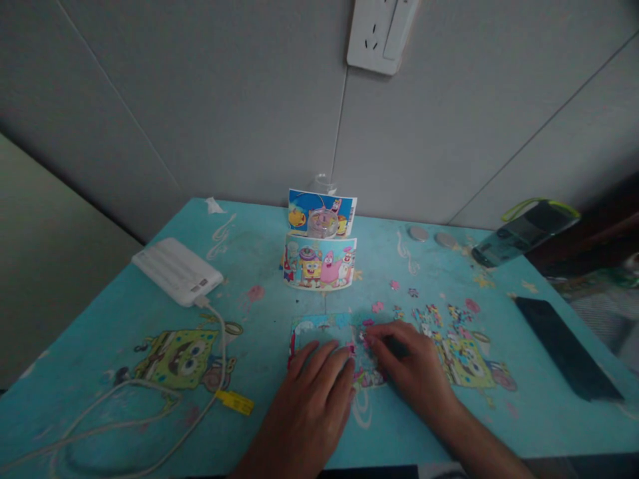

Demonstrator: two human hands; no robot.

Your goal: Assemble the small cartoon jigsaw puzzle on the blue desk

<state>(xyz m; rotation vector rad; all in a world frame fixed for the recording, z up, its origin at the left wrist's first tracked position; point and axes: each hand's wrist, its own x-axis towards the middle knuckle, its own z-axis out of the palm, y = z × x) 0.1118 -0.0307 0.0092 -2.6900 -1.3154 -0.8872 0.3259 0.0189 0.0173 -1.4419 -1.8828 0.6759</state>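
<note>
A partly assembled jigsaw puzzle [322, 322] lies on the blue cartoon-print table [259, 432]. My left hand [319, 386] rests over its left and middle part, fingers extended and slightly apart, hiding much of it. At the puzzle's right edge, my right hand [409, 359] pinches a small puzzle piece [363, 335] between thumb and fingertips. Loose puzzle pieces [432, 318] are scattered to the right, with a few pink ones [378, 307] above that hand. Behind the puzzle stands a picture card [320, 263] showing cartoon figures, with a second card [348, 207] behind it.
A white power bank [177, 271] with a cable [223, 339] and yellow tag [234, 402] is at the left. On the right lie a dark phone [566, 346], a bottle [524, 233] and two round lids [418, 233]. A clear container [323, 223] stands by the cards.
</note>
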